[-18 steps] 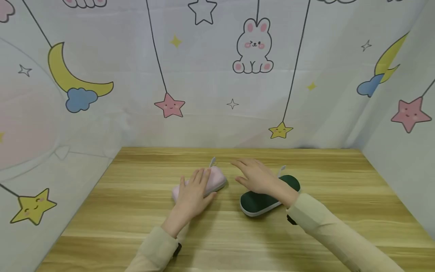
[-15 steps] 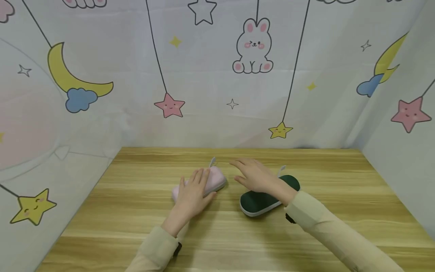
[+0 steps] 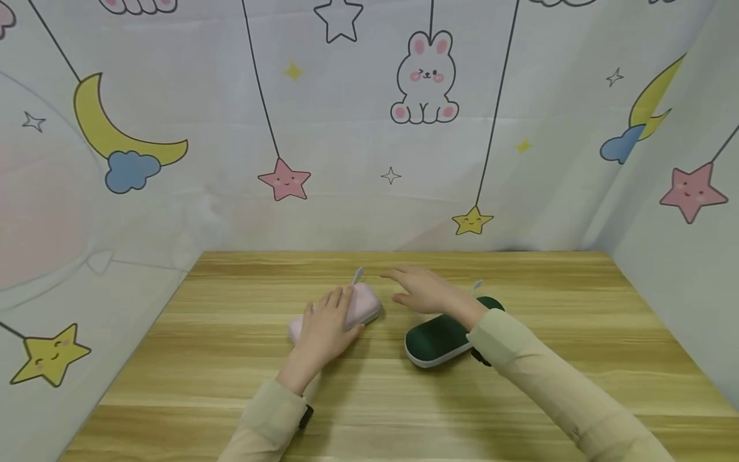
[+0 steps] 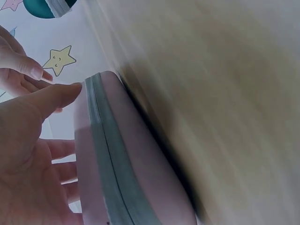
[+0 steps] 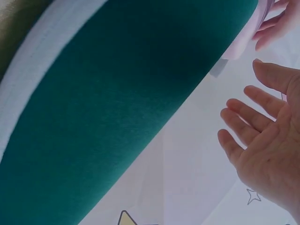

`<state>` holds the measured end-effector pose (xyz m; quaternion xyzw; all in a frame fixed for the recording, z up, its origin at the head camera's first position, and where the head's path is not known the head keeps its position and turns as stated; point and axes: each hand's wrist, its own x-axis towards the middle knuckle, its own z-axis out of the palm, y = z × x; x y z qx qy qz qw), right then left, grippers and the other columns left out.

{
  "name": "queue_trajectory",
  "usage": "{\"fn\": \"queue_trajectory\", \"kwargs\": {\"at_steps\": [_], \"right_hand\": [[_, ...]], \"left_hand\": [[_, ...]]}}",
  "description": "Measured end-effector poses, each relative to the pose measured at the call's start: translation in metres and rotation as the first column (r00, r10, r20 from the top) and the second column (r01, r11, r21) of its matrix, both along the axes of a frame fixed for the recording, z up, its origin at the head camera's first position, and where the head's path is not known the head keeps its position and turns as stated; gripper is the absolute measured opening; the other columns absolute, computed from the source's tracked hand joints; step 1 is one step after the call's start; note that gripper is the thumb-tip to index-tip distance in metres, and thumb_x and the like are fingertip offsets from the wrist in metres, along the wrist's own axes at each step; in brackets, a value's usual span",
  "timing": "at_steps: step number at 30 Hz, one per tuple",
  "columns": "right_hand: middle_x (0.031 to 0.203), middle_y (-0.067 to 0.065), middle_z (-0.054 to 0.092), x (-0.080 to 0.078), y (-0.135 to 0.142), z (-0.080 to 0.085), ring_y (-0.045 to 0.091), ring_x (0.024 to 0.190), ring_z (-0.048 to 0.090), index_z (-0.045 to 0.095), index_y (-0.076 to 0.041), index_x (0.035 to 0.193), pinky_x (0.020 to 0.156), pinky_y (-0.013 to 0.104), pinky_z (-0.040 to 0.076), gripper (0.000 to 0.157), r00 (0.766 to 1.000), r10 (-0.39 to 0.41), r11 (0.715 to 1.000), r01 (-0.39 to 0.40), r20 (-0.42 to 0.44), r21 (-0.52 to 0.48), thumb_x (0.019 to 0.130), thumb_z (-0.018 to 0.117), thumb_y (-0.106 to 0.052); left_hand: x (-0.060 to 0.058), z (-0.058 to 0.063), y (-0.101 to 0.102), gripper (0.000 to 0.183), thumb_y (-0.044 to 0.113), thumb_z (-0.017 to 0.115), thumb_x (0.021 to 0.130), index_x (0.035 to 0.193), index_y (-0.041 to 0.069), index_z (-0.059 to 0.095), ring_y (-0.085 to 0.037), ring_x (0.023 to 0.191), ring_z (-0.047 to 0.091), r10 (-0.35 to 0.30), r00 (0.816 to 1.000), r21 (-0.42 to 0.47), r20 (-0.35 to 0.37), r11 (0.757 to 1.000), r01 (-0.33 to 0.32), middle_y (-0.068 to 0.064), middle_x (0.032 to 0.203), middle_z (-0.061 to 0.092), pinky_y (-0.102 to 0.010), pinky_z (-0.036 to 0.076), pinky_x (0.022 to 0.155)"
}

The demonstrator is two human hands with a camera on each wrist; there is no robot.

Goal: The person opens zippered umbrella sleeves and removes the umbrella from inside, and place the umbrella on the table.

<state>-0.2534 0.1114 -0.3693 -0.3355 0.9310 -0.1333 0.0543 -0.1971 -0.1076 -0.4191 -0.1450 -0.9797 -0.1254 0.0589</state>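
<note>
My left hand (image 3: 323, 326) rests on top of a small pink zip case (image 3: 366, 303), its fingers fairly straight across the lid. In the left wrist view the thumb touches the case's side near the grey zipper band (image 4: 104, 123). A pale pull tab (image 3: 358, 276) sticks up at the case's far side. My right hand (image 3: 426, 290) hovers with loosely extended fingers, holding nothing, between the pink case and a dark green zip case (image 3: 434, 339). The right wrist view shows the green case apart from that palm. The right forearm partly hides the green case.
Both cases lie on a wood-grain table (image 3: 369, 404). A white cloth (image 3: 346, 128) printed with stars, moons and a rabbit rises behind the table and along both sides. Another pale tab (image 3: 476, 287) stands up behind the green case.
My right hand has moved slightly left and away, toward the pink case. The left hand stays on the pink case. The whole head view has shifted a little.
</note>
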Motion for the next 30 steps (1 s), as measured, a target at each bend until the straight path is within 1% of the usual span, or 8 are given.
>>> {"fn": "queue_trajectory", "kwargs": {"at_steps": [7, 10, 15, 19, 24, 30], "right_hand": [[0.148, 0.015, 0.044, -0.011, -0.013, 0.000, 0.032, 0.136, 0.044, 0.044, -0.009, 0.143, 0.110, 0.048, 0.038, 0.050, 0.999, 0.009, 0.999, -0.010, 0.052, 0.033, 0.096, 0.058, -0.017], [0.148, 0.014, 0.044, -0.016, -0.018, -0.001, 0.031, 0.136, 0.044, 0.045, -0.009, 0.143, 0.111, 0.047, 0.037, 0.048, 0.998, 0.016, 0.999, -0.019, 0.067, 0.046, 0.096, 0.056, -0.015], [0.147, 0.015, 0.046, -0.022, -0.024, -0.001, 0.032, 0.136, 0.044, 0.046, -0.007, 0.142, 0.111, 0.047, 0.037, 0.046, 0.995, 0.020, 0.999, -0.023, 0.093, 0.031, 0.096, 0.054, -0.010], [0.147, 0.014, 0.046, -0.028, -0.030, 0.000, 0.032, 0.137, 0.042, 0.046, -0.006, 0.142, 0.111, 0.047, 0.037, 0.045, 0.991, 0.016, 1.000, -0.017, 0.132, 0.008, 0.097, 0.051, -0.007], [0.147, 0.012, 0.047, -0.033, -0.036, 0.001, 0.030, 0.138, 0.041, 0.046, -0.005, 0.142, 0.112, 0.045, 0.036, 0.045, 0.985, 0.010, 1.000, -0.011, 0.174, 0.005, 0.096, 0.050, -0.004], [0.144, 0.013, 0.049, -0.036, -0.042, -0.003, 0.031, 0.136, 0.044, 0.049, -0.005, 0.139, 0.111, 0.046, 0.038, 0.043, 0.981, 0.007, 1.000, -0.011, 0.195, 0.020, 0.095, 0.051, -0.001]], "left_hand": [[-0.003, 0.005, 0.003, 0.078, 0.037, 0.074, 0.082, 0.144, 0.007, 0.040, -0.039, 0.130, 0.048, 0.015, 1.000, -0.005, 0.014, 1.000, -0.015, -0.019, 0.143, 0.048, -0.067, 0.035, 0.102], [-0.003, 0.007, 0.004, 0.078, 0.036, 0.076, 0.080, 0.144, 0.007, 0.041, -0.039, 0.128, 0.048, 0.024, 0.999, 0.013, 0.028, 1.000, -0.024, -0.018, 0.142, 0.049, -0.065, 0.036, 0.102], [-0.004, 0.007, 0.004, 0.078, 0.034, 0.078, 0.078, 0.141, 0.004, 0.044, -0.038, 0.122, 0.053, 0.032, 0.999, 0.029, 0.020, 0.999, -0.032, -0.019, 0.134, 0.054, -0.061, 0.042, 0.098], [-0.005, 0.004, 0.001, 0.079, 0.034, 0.080, 0.076, 0.140, 0.003, 0.045, -0.037, 0.113, 0.057, 0.063, 0.998, 0.028, 0.016, 0.998, -0.064, -0.020, 0.127, 0.058, -0.057, 0.046, 0.094], [-0.006, 0.003, -0.002, 0.082, 0.036, 0.080, 0.075, 0.141, 0.002, 0.044, -0.037, 0.110, 0.058, 0.101, 0.993, 0.050, 0.060, 0.993, -0.104, -0.021, 0.126, 0.058, -0.055, 0.046, 0.093], [-0.007, 0.002, -0.004, 0.087, 0.037, 0.081, 0.073, 0.142, 0.003, 0.042, -0.037, 0.112, 0.057, 0.115, 0.989, 0.049, 0.095, 0.992, -0.120, -0.022, 0.127, 0.057, -0.055, 0.047, 0.092]]}}
